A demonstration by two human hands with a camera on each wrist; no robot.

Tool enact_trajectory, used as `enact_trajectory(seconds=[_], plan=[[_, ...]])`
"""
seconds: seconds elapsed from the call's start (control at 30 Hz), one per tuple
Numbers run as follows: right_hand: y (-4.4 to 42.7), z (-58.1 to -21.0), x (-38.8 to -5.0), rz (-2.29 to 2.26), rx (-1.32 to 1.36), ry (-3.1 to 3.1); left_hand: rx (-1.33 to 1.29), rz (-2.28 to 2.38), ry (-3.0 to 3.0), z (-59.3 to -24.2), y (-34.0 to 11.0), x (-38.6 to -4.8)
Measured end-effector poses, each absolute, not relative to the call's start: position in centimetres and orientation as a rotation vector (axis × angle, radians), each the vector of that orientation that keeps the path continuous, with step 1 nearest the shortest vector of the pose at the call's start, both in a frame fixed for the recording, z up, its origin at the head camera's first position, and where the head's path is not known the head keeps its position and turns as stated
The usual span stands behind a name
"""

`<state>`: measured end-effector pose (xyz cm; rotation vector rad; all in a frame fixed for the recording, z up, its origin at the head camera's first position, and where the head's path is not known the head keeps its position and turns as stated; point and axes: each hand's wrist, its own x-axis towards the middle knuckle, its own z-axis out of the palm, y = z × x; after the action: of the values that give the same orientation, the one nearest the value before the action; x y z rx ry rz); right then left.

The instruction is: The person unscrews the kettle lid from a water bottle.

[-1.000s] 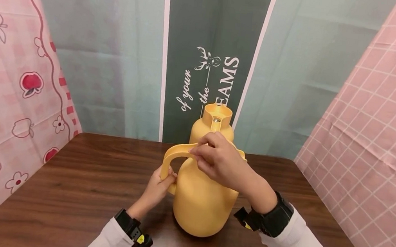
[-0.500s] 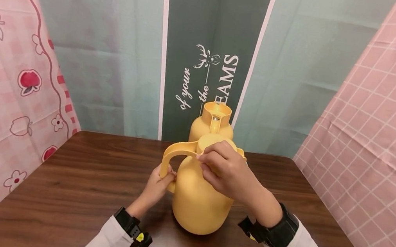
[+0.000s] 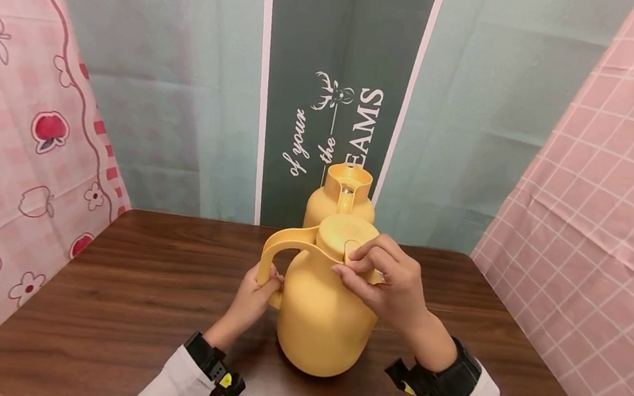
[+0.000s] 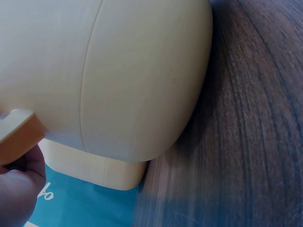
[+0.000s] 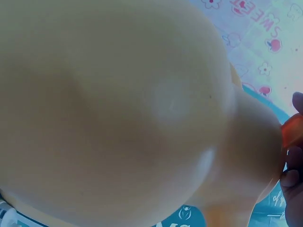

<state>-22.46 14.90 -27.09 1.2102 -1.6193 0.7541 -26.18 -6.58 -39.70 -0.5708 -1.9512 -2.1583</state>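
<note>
A yellow thermos jug point(image 3: 323, 324) stands upright on the wooden table, its round lid point(image 3: 342, 230) in the neck. My left hand point(image 3: 252, 296) grips the lower part of its handle point(image 3: 282, 240); in the left wrist view that hand point(image 4: 21, 189) is partly hidden behind the handle point(image 4: 23, 135). With thumb and curled fingers, my right hand point(image 3: 391, 286) pinches the raised tab on the near right of the lid. Fingers point(image 5: 291, 179) show at the right edge of the right wrist view, by an orange-looking piece. The jug's body fills most of that view.
Right behind stands a second yellow jug point(image 3: 320, 208) with an open, lidless top. Table point(image 3: 173, 286) surface extends to both sides. A printed green cloth point(image 3: 342, 37) hangs behind, with pink patterned cloths at left point(image 3: 0, 195) and right point(image 3: 607, 185).
My right hand has moved right along the lid's near side, uncovering the lid's top and a tab at its near edge. My left hand and the jug have stayed in place.
</note>
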Motion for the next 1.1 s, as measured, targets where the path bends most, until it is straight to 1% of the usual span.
enact_trajectory(seconds=[0.27, 0.67, 0.97, 1.1], plan=[[16.0, -27.6, -22.6, 0.911, 1.154, -1.632, -0.584, -2.120, -1.985, -37.9, -6.4, -24.8], [17.1, -26.5, -21.1, 1.276, 1.195, -1.664, -0.591, -2.086, -2.021, -38.2, -6.4, -24.7], [19.1, -27.1, -22.4, 1.439, 1.028, -1.731, -0.605, -2.053, -2.005, -38.0, -6.3, -24.7], [19.7, -27.7, -23.4, 1.483, 1.000, -1.733, -0.615, -2.073, -1.981, -38.6, -6.4, -25.2]])
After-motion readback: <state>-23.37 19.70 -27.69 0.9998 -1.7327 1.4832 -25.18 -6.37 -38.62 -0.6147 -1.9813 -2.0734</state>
